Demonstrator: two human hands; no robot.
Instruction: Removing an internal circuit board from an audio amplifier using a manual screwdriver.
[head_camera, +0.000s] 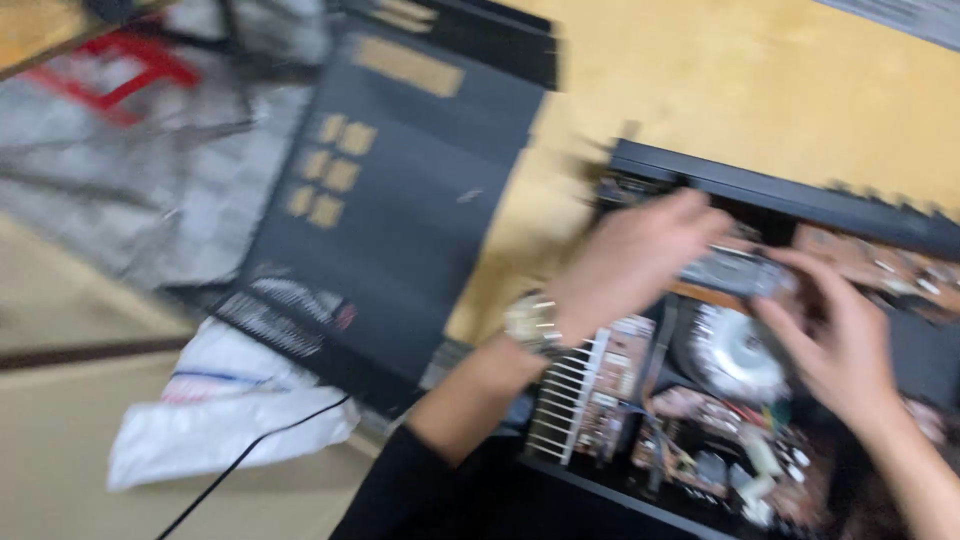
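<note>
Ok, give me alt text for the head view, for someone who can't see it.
Blurred by motion, a person's left hand and right hand meet over a small grey part inside an opened black electronics chassis with circuit boards and a round silver coil. The removed black cover panel lies to the left on the yellow table, above a white bag.

Motion blur smears the whole view; the small grey part (735, 270) between both hands stays unidentifiable, right forearm cut off.
</note>
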